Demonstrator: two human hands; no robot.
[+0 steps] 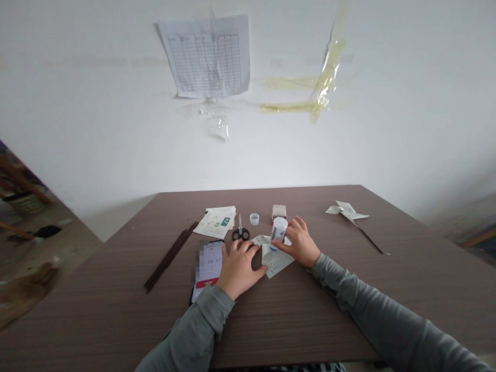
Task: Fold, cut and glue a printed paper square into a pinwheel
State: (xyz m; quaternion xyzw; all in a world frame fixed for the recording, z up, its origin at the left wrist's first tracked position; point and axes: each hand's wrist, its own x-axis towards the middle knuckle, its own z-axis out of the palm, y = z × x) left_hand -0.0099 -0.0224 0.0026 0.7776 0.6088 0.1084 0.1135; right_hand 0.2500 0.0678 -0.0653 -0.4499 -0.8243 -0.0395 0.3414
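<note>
My right hand [304, 245] grips a small white glue bottle [279, 227], tipped upside down with its blue end low against a partly curled piece of printed paper [282, 263]. On the near left side of that paper, my left hand [241, 267] is spread with its fingers apart; its fingertips reach the paper's edge. Just beyond it lie scissors [241, 231] with black handles. A small translucent cap [254, 219] stands behind the paper. Beside the bottle's far side is a small box [279, 212], partly hidden by the bottle.
A phone [207, 266] lies partly under my left wrist. Further left are several thin dark sticks [170, 257] and a stack of paper pieces [215, 221]. A paper pinwheel [346, 211] on a stick rests at the right of the brown table [310, 320], which meets the wall.
</note>
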